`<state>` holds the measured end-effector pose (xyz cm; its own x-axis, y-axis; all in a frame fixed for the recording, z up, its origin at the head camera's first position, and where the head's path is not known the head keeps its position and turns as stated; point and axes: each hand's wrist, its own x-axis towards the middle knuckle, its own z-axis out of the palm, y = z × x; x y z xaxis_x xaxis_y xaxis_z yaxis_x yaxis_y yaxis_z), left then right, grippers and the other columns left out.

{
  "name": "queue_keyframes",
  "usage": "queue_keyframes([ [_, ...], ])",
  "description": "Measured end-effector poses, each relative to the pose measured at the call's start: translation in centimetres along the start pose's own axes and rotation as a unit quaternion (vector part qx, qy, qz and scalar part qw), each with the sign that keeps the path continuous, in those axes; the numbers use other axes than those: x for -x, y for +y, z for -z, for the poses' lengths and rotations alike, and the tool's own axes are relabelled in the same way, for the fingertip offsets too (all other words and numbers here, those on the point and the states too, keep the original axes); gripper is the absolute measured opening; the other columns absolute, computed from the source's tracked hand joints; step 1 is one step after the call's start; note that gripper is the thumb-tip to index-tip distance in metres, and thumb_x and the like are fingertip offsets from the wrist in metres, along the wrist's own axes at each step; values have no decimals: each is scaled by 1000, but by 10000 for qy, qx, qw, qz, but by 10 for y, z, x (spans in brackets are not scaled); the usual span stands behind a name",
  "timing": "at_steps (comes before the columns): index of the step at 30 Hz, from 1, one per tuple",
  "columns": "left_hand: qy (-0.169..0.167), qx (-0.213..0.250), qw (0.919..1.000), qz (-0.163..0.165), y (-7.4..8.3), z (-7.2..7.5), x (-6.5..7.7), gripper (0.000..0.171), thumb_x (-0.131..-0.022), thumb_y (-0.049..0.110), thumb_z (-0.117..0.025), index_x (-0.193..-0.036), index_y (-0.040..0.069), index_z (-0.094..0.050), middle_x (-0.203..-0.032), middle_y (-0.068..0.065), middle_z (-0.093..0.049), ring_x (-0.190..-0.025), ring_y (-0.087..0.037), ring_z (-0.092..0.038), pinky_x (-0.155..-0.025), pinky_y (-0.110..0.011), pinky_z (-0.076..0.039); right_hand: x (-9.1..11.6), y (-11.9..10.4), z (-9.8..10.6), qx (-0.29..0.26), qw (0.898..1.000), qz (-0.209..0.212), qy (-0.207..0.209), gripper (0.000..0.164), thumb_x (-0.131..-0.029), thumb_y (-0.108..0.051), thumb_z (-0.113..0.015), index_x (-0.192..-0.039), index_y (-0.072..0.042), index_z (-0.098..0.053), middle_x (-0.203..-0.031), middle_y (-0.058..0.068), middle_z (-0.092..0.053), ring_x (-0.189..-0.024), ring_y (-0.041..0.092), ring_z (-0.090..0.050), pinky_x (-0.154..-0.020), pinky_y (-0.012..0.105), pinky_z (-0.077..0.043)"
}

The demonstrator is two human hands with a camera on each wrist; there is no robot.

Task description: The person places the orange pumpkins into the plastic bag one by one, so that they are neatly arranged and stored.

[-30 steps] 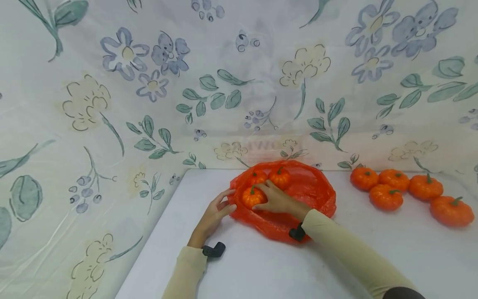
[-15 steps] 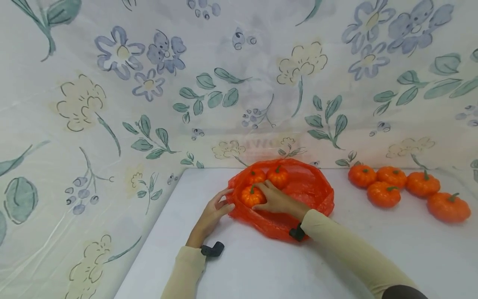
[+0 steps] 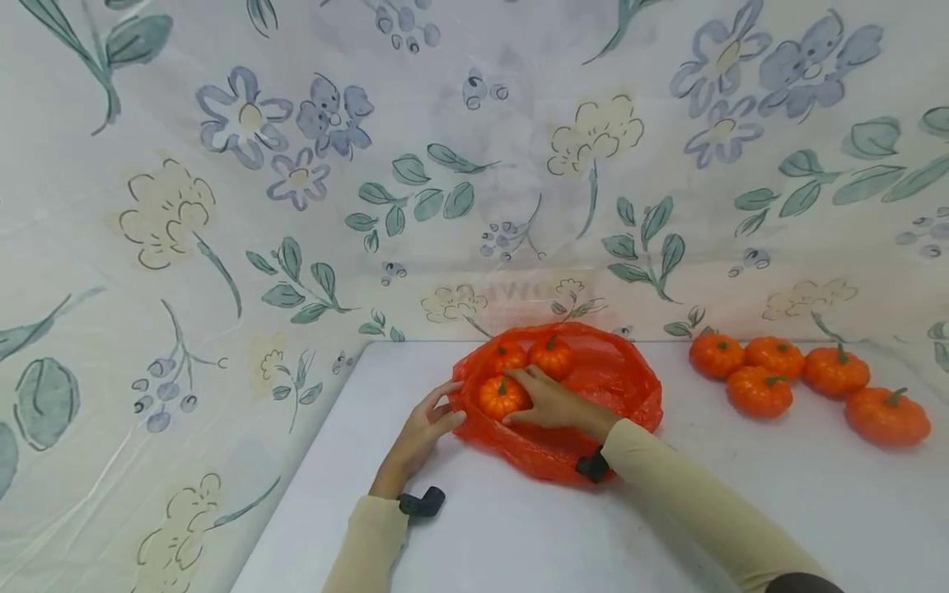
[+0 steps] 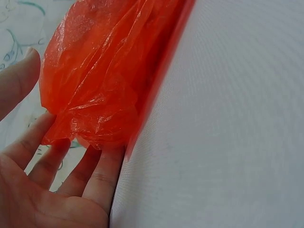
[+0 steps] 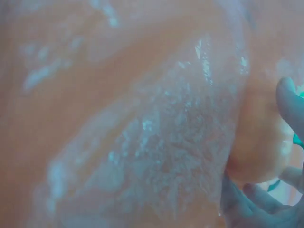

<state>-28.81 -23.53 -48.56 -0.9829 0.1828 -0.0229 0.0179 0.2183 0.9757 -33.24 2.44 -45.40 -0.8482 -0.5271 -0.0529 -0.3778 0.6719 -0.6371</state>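
A red plastic bag (image 3: 615, 371) lies with its mouth spread open on the white table. Inside it, towards the left, sit three small orange pumpkins with green stems. My right hand (image 3: 552, 403) reaches into the bag and holds the nearest pumpkin (image 3: 504, 399), thumb and fingers round its right side. Behind that one are two more, a left pumpkin (image 3: 507, 356) and a right pumpkin (image 3: 551, 357). At the bag's left side, my left hand (image 4: 61, 190) touches the plastic from outside with its fingers extended; the thumb stands away from it in the left wrist view.
Several orange pumpkins (image 3: 759, 391) stand in a cluster on the right side of the table (image 3: 534, 535). A curtain with printed flowers (image 3: 460, 206) hangs behind and to the left of the table.
The head view shifts slightly. Both hands stay nearly in place: the right at the nearest pumpkin in the bag, the left at the bag's side.
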Motion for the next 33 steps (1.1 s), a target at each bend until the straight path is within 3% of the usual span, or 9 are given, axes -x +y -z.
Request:
queue_keyframes([
  [7, 22, -37, 10000, 6, -1, -3, 0, 58, -92, 34, -69, -145, 29, -48, -164, 0, -29, -146, -34, -38, -115, -54, -39, 16, 1, 28, -99, 9999, 92, 96, 81, -86, -46, -76, -153, -22, -37, -159, 13, -31, -143, 35, -38, -111, 60, -41],
  [13, 89, -155, 9998, 34, 0, -1, 1, 61, -91, 36, -70, -147, 29, -46, -164, -1, -28, -145, -34, -39, -114, -54, -40, 38, 9, 63, -244, 9987, 330, 292, 78, -88, -43, -75, -152, -16, -39, -154, 10, -41, -139, 31, -44, -107, 54, -48],
  [19, 45, -38, 10000, 15, -1, -1, 0, 60, -92, 33, -69, -148, 28, -46, -164, -1, -29, -144, -34, -39, -114, -52, -40, 66, 33, 91, -353, 9949, 619, 711, 71, -89, -31, -75, -148, -9, -43, -149, 16, -47, -134, 39, -50, -102, 54, -52],
  [25, 24, 23, 10000, 62, -3, -6, 3, 60, -92, 32, -68, -148, 27, -46, -164, -2, -28, -144, -33, -40, -114, -51, -41, 106, 61, 109, -261, 9940, 160, 1050, 66, -91, -32, -73, -147, -9, -45, -146, 20, -51, -131, 42, -52, -96, 52, -56],
  [33, 33, -156, 9999, -31, 1, -7, -4, 61, -92, 35, -68, -148, 27, -45, -164, -1, -28, -142, -34, -42, -113, -51, -42, 158, 94, 132, -394, 9801, -132, 1939, 63, -94, -27, -70, -146, -4, -43, -145, 24, -50, -128, 46, -53, -96, 58, -54],
])
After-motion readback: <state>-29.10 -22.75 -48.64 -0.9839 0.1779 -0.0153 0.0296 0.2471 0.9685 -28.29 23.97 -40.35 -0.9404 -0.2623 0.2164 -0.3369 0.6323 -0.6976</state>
